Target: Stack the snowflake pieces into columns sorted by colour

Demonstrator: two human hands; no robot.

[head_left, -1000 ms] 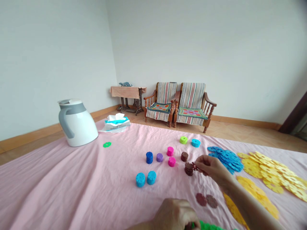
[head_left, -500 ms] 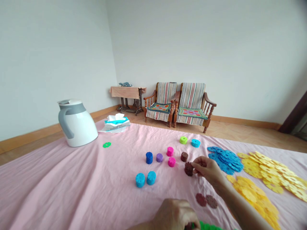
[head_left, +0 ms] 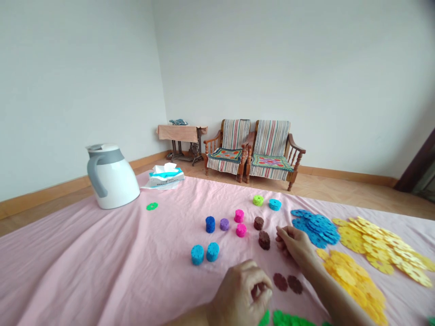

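Note:
My right hand (head_left: 292, 244) hovers just right of a slightly leaning stack of brown flower-shaped discs (head_left: 264, 240), apart from it. Its thumb and fingers are pinched together with nothing showing between them. Behind stands a second, shorter brown stack (head_left: 258, 223). Two loose brown discs, one left (head_left: 280, 281) and one right (head_left: 295, 285), lie flat below my right hand. My left hand (head_left: 243, 290) is loosely curled near the front, its thumb by the bent fingers, and no piece shows in it. Green discs (head_left: 292, 319) lie below it, partly cut off by the frame.
Stacks in pink (head_left: 241, 230), purple (head_left: 224, 224), dark blue (head_left: 210, 224), light blue (head_left: 197, 255) and lime (head_left: 258, 200) stand on the pink cloth (head_left: 112, 271). Blue (head_left: 316, 227) and yellow (head_left: 356, 280) heaps lie right. A jug (head_left: 115, 181) and tissue pack (head_left: 166, 176) stand left.
My right hand has let go of the front brown stack and drawn back to the right. My left hand has risen, uncovering more of the green discs.

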